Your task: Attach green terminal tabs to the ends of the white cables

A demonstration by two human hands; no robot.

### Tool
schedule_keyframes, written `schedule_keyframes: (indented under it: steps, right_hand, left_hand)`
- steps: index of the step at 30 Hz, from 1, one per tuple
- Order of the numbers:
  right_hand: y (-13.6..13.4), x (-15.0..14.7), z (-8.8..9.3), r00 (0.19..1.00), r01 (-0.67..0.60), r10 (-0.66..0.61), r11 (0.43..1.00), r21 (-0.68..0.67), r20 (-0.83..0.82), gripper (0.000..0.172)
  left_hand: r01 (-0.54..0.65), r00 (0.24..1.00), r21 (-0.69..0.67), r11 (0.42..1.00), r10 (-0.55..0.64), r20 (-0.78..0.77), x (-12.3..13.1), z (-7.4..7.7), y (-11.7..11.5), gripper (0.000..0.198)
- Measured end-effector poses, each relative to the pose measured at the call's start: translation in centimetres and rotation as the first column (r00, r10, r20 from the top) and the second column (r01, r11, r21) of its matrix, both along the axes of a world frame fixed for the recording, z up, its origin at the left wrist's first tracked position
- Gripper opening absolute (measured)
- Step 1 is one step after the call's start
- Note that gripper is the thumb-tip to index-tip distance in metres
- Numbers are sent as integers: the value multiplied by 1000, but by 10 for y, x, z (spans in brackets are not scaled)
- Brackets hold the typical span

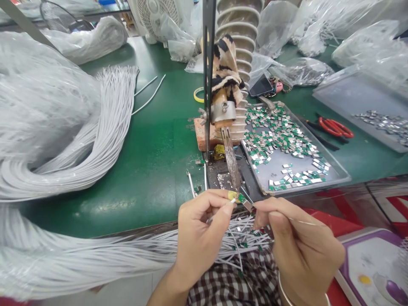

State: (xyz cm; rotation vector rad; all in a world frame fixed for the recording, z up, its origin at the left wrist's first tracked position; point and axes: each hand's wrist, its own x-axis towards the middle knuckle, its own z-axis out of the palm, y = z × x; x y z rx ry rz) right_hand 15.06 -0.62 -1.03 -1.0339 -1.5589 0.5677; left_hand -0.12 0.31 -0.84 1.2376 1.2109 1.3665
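Note:
My left hand [199,231] is closed in a pinch on a white cable end and a small green circuit board [241,198], held right at the tip of the soldering iron [231,159]. My right hand [298,244] pinches a thin solder wire [302,222], its end touching the same board. The iron hangs tilted from a stand wrapped in patterned cloth [225,70]. Finished cables with green boards [244,240] lie across my lap below both hands.
A grey tray [338,174] of several small green boards sits right of the iron. Thick bundles of white cables [95,127] cover the left of the green table. Red-handled pliers [336,126], a phone [260,87], a second tray [353,93], plastic bags and a fan [156,15] lie behind.

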Motion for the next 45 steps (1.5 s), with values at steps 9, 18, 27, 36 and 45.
schedule_keyframes:
  steps: [9, 18, 27, 36, 45]
  right_hand:
    - [2, -3, 0, 1000, 9, -6, 995, -99, 28, 25]
    - [12, -6, -2, 973, 107, -89, 991, -75, 212, 17]
    - [7, -8, -10, 953, 219, -235, 971, 100, 192, 19]
    - [10, -12, -2, 937, 201, -269, 937, 286, 223, 24]
    - [4, -9, -5, 953, 154, -213, 953, 260, 217, 29]
  left_hand:
    - [45, 998, 45, 998, -43, -50, -1, -6, 0, 20]
    - [185, 967, -32, 982, -188, -173, -2, -5, 3, 18]
    - [130, 992, -85, 988, -130, 10, -2, 0, 10, 20]
    - [103, 995, -51, 993, -102, 22, -2, 4, 10, 20]
    - [143, 989, -64, 988, -141, 33, -5, 1, 6, 20]
